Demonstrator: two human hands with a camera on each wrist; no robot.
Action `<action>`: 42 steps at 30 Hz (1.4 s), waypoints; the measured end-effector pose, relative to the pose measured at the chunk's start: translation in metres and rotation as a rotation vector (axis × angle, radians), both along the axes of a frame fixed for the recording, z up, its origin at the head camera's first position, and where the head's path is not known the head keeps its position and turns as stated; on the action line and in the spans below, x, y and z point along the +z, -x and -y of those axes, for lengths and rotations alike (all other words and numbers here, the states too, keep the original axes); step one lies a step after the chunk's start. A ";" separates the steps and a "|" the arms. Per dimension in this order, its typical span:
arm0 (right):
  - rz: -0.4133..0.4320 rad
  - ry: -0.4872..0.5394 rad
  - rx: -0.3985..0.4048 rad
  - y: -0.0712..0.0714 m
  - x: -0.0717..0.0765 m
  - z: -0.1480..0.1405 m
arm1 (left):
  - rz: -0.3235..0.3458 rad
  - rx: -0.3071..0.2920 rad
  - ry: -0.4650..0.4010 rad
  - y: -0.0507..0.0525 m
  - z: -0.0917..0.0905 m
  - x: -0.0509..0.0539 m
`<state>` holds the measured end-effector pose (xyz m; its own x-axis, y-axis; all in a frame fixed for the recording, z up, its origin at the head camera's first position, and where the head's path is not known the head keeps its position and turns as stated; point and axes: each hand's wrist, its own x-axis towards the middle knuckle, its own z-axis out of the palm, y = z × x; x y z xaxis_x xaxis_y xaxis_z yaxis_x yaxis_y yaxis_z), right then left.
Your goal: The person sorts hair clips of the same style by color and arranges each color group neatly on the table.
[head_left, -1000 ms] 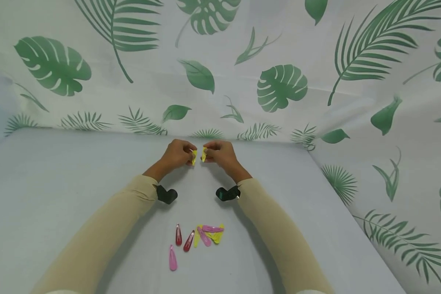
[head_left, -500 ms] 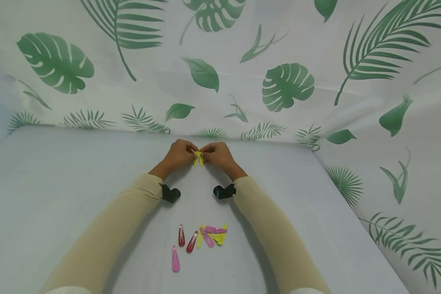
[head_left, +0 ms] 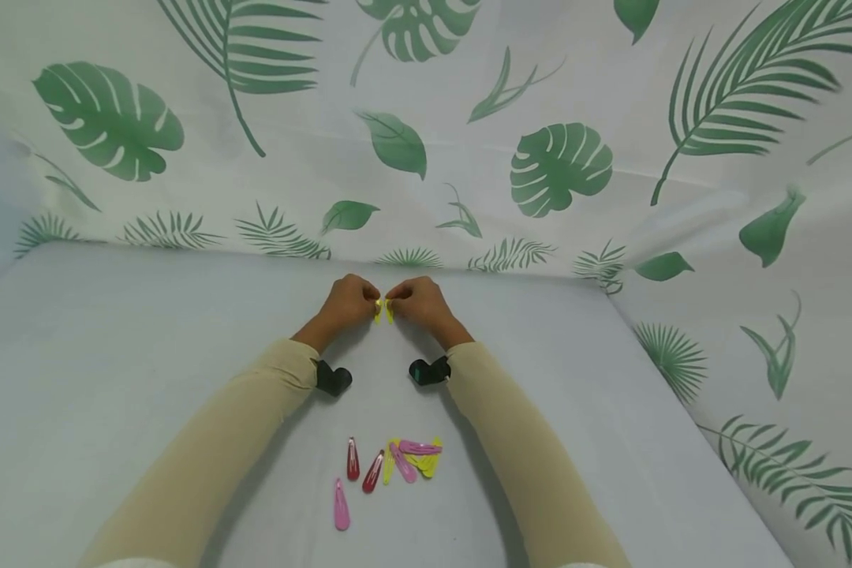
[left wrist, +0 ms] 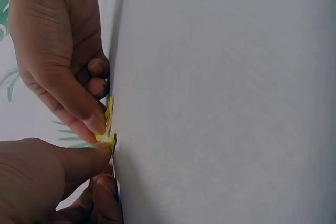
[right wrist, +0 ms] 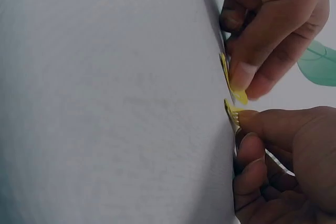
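Near the far edge of the white table, my left hand [head_left: 351,302] pinches a yellow snap hair clip [head_left: 378,309] between thumb and fingers. Just to its right, my right hand [head_left: 421,305] pinches a second yellow snap hair clip [head_left: 389,311]. A small gap parts the two clips in the head view, and both point down toward the tabletop. In the right wrist view, the left hand's clip [right wrist: 226,72] is above and the right hand's clip [right wrist: 231,109] below. Fingertips cover part of each clip.
Closer to me on the table [head_left: 149,371] lie two red hair clips [head_left: 372,472], a lone pink hair clip [head_left: 341,506], and a pile of pink clips [head_left: 420,448] and yellow clips [head_left: 429,467]. A leaf-printed cloth [head_left: 454,166] rises behind the table.
Both hands came together, bringing the yellow clips side by side at the top. Since then the clips have parted slightly and sunk a little. The clips on the table stay put.
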<state>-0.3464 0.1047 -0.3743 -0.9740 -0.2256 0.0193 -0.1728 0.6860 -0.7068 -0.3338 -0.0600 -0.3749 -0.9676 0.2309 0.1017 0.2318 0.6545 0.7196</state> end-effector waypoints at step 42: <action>0.126 0.155 0.037 -0.003 0.004 -0.023 | 0.023 -0.269 0.161 0.001 0.013 0.000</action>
<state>-0.3438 0.1274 -0.3704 -0.9620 -0.2651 -0.0650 -0.0994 0.5621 -0.8211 -0.3344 -0.0733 -0.3752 -0.8711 0.4907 0.0220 0.3973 0.6774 0.6191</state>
